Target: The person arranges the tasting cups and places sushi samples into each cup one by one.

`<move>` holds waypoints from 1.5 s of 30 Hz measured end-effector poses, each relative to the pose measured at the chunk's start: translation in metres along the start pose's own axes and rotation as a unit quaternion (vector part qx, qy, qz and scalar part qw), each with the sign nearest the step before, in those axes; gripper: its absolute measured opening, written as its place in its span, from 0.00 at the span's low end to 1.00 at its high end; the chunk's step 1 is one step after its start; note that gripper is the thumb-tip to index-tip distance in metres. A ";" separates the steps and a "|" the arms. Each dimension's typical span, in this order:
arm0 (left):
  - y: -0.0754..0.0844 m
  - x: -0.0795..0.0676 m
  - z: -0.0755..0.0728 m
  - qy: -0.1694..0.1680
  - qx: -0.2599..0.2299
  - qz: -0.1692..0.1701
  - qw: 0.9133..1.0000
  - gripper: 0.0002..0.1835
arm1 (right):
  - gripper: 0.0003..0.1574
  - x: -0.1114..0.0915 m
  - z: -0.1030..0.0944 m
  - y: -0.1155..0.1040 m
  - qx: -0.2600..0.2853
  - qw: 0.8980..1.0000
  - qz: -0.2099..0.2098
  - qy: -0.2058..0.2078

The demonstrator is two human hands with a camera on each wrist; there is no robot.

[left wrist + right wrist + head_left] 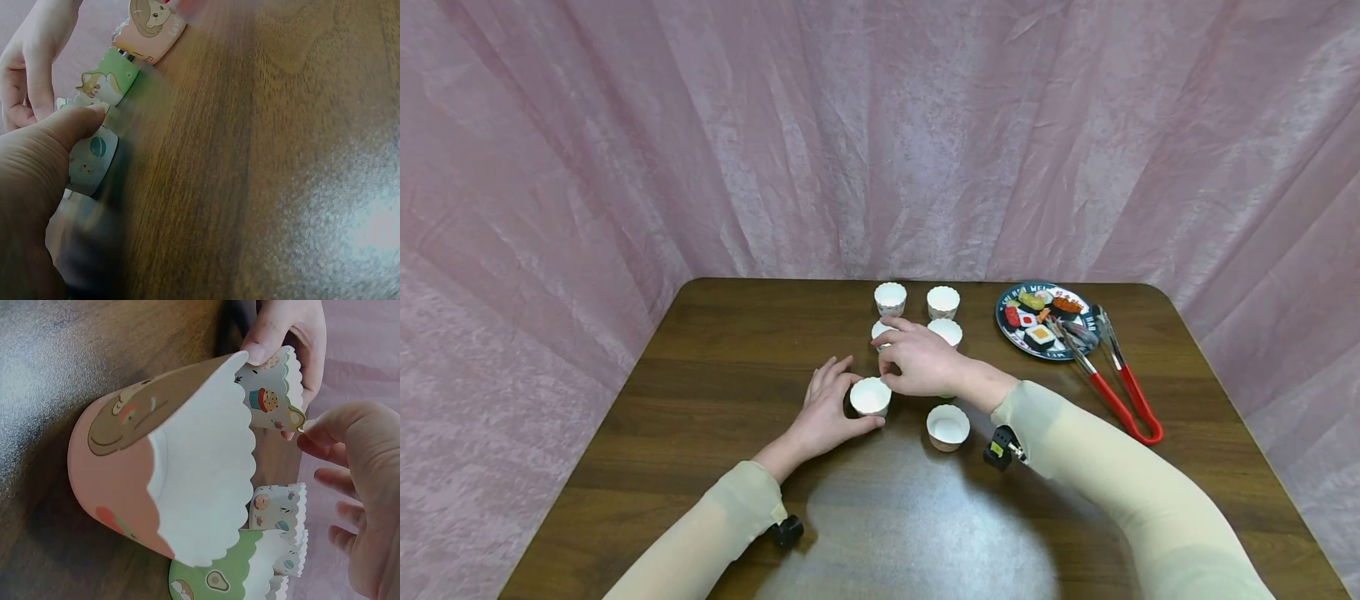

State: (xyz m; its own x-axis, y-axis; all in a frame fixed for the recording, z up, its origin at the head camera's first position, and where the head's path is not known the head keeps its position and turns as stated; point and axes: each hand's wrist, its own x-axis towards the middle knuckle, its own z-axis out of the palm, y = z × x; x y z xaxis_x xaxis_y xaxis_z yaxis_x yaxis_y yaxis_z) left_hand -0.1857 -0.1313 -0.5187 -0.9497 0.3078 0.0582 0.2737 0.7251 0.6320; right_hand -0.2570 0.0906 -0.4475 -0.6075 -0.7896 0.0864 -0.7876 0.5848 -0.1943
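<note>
My left hand (827, 410) holds a small pale paper baking cup (870, 397) upright on the table, thumb at its near side and fingers round the far side. Reaching across from the right, my right hand (921, 358) pinches the scalloped rim of this cup between thumb and index finger; its other fingers are loosely bent. In the right wrist view the cup's side (265, 394) carries a cupcake print. A pink-and-brown paper cup (119, 475) stands large in front there, with a green cup (212, 569) behind it. My right hand partly covers the cups beyond it.
Ahead stand more cups in two columns, including a back left cup (891, 300) and a back right cup (943, 303). A dark round plate (1009, 335) of toy-like sushi sits at the back right. Red-handled tongs (1108, 397) lie with one tip over it. A pink curtain (880, 133) hangs behind.
</note>
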 end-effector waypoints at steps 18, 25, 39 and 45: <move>0.004 0.001 0.000 -0.005 0.007 -0.004 1.000 0.38 | 0.14 0.005 -0.006 -0.011 0.001 0.998 0.066 0.012; 0.003 0.002 0.001 0.009 0.013 0.006 1.000 0.38 | 0.11 0.006 -0.019 -0.009 0.035 0.995 0.086 0.039; -0.001 0.001 0.000 0.001 0.006 0.000 1.000 0.39 | 0.10 0.004 -0.049 0.006 0.051 0.988 0.118 0.080; -0.002 -0.002 -0.002 0.004 -0.002 0.003 1.000 0.38 | 0.09 0.002 -0.048 0.012 0.023 0.989 0.124 0.080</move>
State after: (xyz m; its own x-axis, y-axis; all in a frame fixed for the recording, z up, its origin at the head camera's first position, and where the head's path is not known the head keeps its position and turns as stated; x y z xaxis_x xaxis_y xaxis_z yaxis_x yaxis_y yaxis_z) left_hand -0.1842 -0.1342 -0.5188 -0.9495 0.3063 0.0686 0.2784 0.7209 0.6346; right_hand -0.2728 0.1055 -0.4024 -0.7927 -0.5811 0.1841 -0.6092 0.7448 -0.2724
